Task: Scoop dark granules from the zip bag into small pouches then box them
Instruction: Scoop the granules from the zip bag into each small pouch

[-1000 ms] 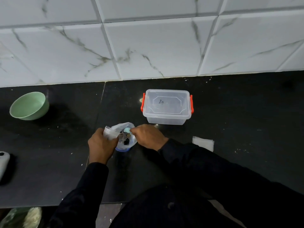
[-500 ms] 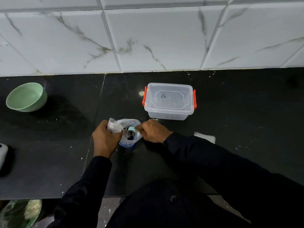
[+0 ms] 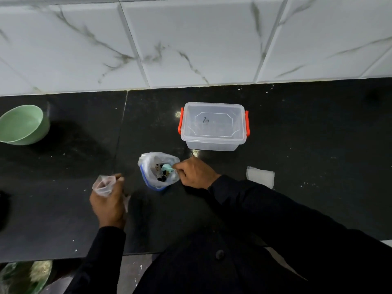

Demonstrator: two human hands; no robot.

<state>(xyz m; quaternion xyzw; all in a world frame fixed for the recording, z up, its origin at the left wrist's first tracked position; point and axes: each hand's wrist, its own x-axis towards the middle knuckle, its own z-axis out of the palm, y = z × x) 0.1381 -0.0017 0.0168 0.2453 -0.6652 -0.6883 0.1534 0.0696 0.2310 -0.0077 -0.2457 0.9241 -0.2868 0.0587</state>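
Observation:
The zip bag (image 3: 148,164) with a blue seal stands open on the black counter, dark granules showing inside. My right hand (image 3: 195,172) pinches the handle of a small mint-green scoop (image 3: 166,167) whose bowl sits in the bag's mouth. To the left, my left hand (image 3: 109,200) holds a small clear pouch (image 3: 104,184) with its mouth up, apart from the bag. A clear lidded box (image 3: 213,126) with orange clips sits behind the bag, lid on.
A green bowl (image 3: 22,124) stands at the far left of the counter. A flat stack of spare clear pouches (image 3: 259,176) lies right of my right arm. A white marble-tiled wall (image 3: 191,39) rises behind. The counter's front edge runs near my body.
My left hand has pulled away from the zip bag to the left and towards me, carrying the small pouch. My right hand stays at the bag with the scoop.

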